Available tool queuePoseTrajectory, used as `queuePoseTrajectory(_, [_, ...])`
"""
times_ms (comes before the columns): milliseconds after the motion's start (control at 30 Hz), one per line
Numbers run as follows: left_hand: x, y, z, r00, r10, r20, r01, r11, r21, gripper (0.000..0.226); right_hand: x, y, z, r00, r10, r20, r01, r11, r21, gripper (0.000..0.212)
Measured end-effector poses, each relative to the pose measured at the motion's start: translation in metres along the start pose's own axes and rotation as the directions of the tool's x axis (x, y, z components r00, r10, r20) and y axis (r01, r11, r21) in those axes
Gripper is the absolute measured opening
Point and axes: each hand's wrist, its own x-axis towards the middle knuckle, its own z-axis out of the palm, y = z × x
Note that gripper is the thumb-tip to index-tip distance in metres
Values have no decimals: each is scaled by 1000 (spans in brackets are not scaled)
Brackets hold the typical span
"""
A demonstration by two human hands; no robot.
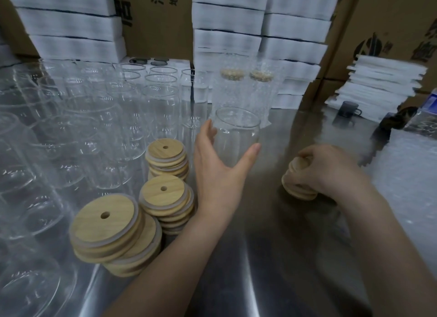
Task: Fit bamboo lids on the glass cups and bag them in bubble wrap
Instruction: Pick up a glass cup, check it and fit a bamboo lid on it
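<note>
We work at a steel table (272, 257). Its left half is crowded with upright empty glass cups (94, 118), and three stacks of bamboo lids (108, 222) sit nearer us beside them. At the back stand two bagged cups (236, 89), already lidded and in bubble wrap.

One open cup (237, 132) stands apart from the crowd near the middle, its long axis upright and its mouth facing up. Our left hand (212, 172) brackets it low down. The grip is spread, with fingers (209, 129) on the cup's left wall and the thumb on its near right wall. Through the clear glass we cannot tell whether it presses or only frames the cup.

Our right hand (331, 172) is well to the right and nearer us, curled over a short lid stack (298, 191). Its grip pinches the top lid (298, 163).

The lid lies right of the rim, lower and closer to us. We judge that the right hand must carry it left, away and up, then set it down flat on the mouth while the left hand steadies the cup.
</note>
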Motion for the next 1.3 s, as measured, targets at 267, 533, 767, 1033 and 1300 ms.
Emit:
queuePoseTrajectory(267, [4, -2, -2, 999, 41, -21, -40, 998, 55, 95, 2, -17, 10, 986, 85, -145, 78, 537, 840, 28])
queuePoseTrajectory(533, [-3, 13, -4, 898, 439, -5, -408, 839, 359, 86, -1, -28, 17, 963, -122, 241, -255, -123, 959, 31])
queuePoseTrajectory(767, [-20, 26, 4, 683, 707, 184, -729, 645, 228, 65, 7, -24, 26, 963, -203, 179, -205, -111, 973, 17])
queuePoseTrajectory(1033, [-25, 19, 9, 819, 473, 325, -549, 810, 204, 71, 4, -21, 23, 941, -332, 65, -117, -142, 983, 18])
queuePoseTrajectory(1300, [-24, 17, 10, 855, 458, 244, -505, 843, 188, 62, -4, -21, 8, 872, -487, 38, -171, -232, 957, 51])
